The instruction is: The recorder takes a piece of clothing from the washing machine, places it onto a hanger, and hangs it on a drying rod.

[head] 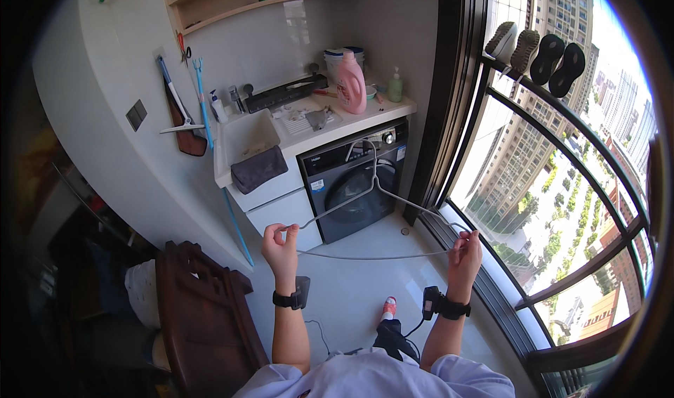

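Note:
A thin grey clothes hanger point(375, 179) is held out in front of me, its hook pointing up and away. My left hand point(280, 240) grips its left end between thumb and fingers. At the opposite end, my right hand point(465, 248) pinches the right corner. The hanger's lower bar point(368, 258) bows slightly between my hands, and no garment hangs on it. Behind the hook, farther off, stands a dark front-loading Haier washing machine point(353, 187). Both wrists wear black straps with small devices.
A counter with a sink point(247, 134) carries a pink detergent jug point(351, 84) and a green pump bottle point(395, 86). A dark cloth point(259, 169) drapes over the sink's edge. Dark wooden furniture point(205, 319) stands at my left. Shoes point(547, 55) rest on the window railing point(558, 100) at right.

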Available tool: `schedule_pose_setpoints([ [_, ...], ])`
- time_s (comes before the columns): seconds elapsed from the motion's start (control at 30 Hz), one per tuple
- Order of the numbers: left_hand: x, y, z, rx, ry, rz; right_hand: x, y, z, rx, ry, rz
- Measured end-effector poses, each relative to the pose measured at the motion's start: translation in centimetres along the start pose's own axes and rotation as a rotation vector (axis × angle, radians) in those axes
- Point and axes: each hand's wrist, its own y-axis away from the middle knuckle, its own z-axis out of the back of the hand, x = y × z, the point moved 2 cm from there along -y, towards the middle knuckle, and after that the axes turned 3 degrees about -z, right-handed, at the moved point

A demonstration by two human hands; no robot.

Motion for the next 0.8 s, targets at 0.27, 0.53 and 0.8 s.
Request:
schedule_pose_setpoints([
  [0.27,1.4,-7.1,-11.6,-0.075,-0.085,-0.001,-1.6,-15.3,-3.4,0.076,0.032,0.013],
  [0.53,-0.3,-17.4,-23.2,-0.172,-0.028,-0.208,2.7,-28.6,-11.5,0.170,0.103,0.220],
  [0.8,-2.8,-30.7,-30.4,-0.106,0.005,-0.420,5.9,-36.9,-22.0,0.230,0.135,0.469],
])
